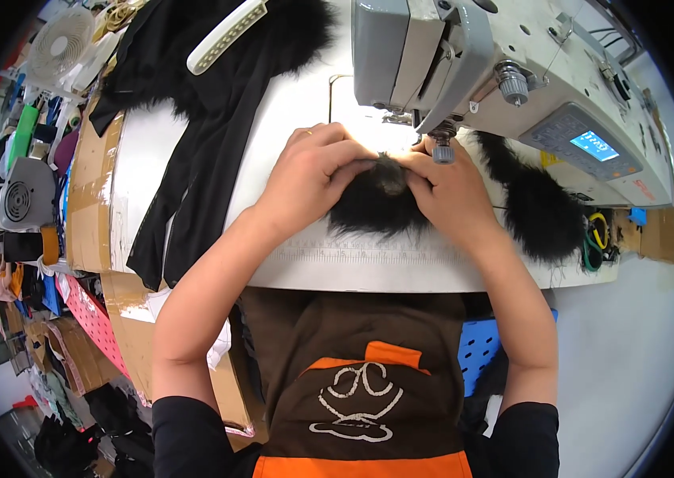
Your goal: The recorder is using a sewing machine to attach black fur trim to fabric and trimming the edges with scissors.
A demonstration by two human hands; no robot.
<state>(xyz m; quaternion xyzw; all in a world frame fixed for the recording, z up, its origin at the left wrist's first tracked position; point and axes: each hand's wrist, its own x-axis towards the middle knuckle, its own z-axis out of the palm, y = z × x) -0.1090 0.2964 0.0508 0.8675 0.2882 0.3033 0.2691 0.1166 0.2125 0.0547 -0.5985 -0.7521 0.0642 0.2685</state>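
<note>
A piece of black faux fur (373, 203) lies on the white sewing table, just in front of the needle area of the sewing machine (424, 64). My left hand (317, 175) pinches its upper edge from the left, thumb and forefinger pressed together. From the right, my right hand (452, 187) pinches the same edge, its fingers partly hidden behind the machine's head. Between the two hands the fur bunches up under the bright machine lamp. Whether the edge lies under the presser foot I cannot tell.
Black garment pieces with fur (217, 103) cover the table's left side, a white perforated strip (227, 36) on top. More black fur (544, 211) lies at the right, beside scissors with yellow and green handles (596, 239). A ruler scale (353, 253) runs along the front edge.
</note>
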